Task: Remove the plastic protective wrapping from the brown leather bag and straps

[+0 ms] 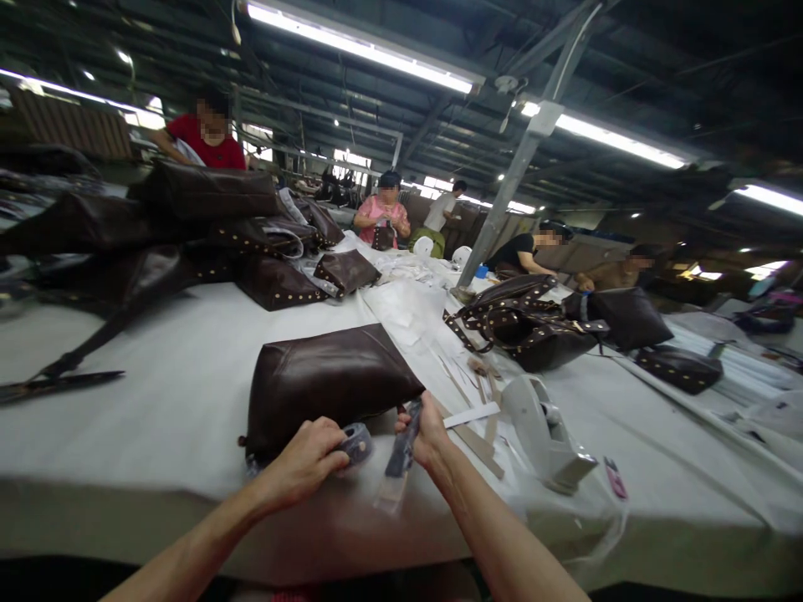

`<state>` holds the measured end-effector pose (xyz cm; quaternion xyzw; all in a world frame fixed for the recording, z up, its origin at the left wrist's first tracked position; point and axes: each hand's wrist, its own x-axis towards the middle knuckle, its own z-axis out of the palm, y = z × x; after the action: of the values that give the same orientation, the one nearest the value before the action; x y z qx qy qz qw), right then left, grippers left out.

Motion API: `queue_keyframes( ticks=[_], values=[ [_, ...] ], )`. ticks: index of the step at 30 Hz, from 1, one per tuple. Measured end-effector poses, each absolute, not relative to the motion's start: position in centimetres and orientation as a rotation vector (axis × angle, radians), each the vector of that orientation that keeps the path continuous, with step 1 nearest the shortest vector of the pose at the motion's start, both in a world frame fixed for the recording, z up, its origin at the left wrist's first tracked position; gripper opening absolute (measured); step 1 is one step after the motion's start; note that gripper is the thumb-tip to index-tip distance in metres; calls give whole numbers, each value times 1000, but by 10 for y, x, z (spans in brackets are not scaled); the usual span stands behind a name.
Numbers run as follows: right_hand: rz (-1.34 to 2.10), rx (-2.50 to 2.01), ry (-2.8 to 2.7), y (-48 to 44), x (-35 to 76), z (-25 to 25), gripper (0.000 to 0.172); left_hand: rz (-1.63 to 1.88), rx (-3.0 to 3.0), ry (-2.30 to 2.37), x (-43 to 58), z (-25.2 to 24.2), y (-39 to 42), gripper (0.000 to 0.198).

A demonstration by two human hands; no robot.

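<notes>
A dark brown leather bag [329, 372] lies on its side on the white-covered table in front of me. At its near edge, my left hand [314, 456] is closed on a dark ring-shaped piece in clear plastic [356, 443]. My right hand [430, 431], beside the bag's right corner, grips a dark flat strip wrapped in clear plastic [401, 451], whose lower end hangs toward the table edge. Whether the ring-shaped piece and the strip are joined cannot be made out. The bag hides what lies behind it.
A white tape dispenser [545, 435], card strips [473, 415] and a small pink tool [616, 478] lie to the right. Dark scissors [63, 385] are at far left. Brown bags pile up at left [207, 192] and right [533, 322]. Several people work beyond, near a metal post [508, 196].
</notes>
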<state>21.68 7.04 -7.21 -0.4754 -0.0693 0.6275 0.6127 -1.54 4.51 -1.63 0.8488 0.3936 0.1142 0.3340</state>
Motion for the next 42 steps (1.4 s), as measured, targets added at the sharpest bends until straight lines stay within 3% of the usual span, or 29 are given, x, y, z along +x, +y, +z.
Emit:
queue_keyframes(
  ticks=[3, 8, 13, 17, 24, 34, 42],
  values=[
    [1463, -1024, -163, 57, 225, -71, 44, 323, 2191, 993, -19, -28, 41, 23],
    [1586, -926, -281, 37, 244, -80, 20, 370, 2138, 940, -24, -35, 43, 21],
    [1369, -1039, -222, 37, 243, -100, 7, 327, 2139, 933, -26, -29, 41, 19],
    [1256, -1105, -208, 52, 230, -109, 21, 259, 2178, 740, -25, -22, 37, 12],
    [1082, -1046, -222, 58, 202, -115, 28, 175, 2342, 449, -23, -7, 31, 7],
    [1015, -1027, -262, 42, 176, -99, 48, 36, 1948, 521, -15, -18, 46, 22],
    [1063, -1032, -327, 32, 170, -81, 50, 196, 1956, 549, -10, -24, 54, 6]
  ],
)
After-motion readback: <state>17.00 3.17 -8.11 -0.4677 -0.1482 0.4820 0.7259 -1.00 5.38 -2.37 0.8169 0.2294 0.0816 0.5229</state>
